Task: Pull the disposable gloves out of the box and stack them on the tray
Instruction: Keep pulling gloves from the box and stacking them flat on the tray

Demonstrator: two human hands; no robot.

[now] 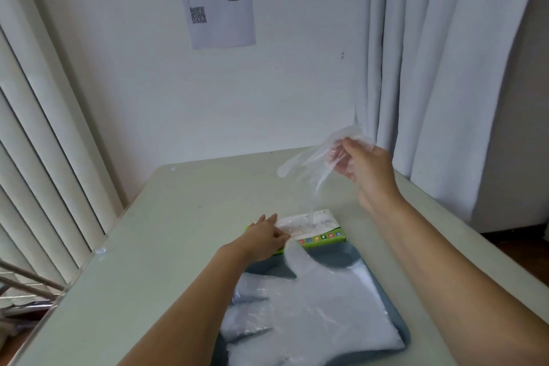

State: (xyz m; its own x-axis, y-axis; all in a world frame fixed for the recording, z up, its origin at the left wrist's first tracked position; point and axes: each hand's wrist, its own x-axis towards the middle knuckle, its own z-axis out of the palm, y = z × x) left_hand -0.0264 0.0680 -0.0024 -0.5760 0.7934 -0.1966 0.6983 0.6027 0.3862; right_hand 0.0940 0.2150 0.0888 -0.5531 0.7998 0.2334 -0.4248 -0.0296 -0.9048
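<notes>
1 glove (309,161), 1 box (325,231), 1 tray (329,255)

A clear plastic glove (309,162) is held aloft, pinched in the right hand (367,168), its film stretched down in a thin strand to the opening of the flat green-and-white box (322,230). The box is pressed flat under the left hand (264,236), just behind the blue-grey tray (352,251), where 1 stack of translucent gloves (312,315) is spread.

Pale grey-green table (178,217), smooth top, few small marks. Directly on it: green/white glove box (326,229) approx. mid-table; blue-grey tray (338,257) just in front, nearer cam.
</notes>
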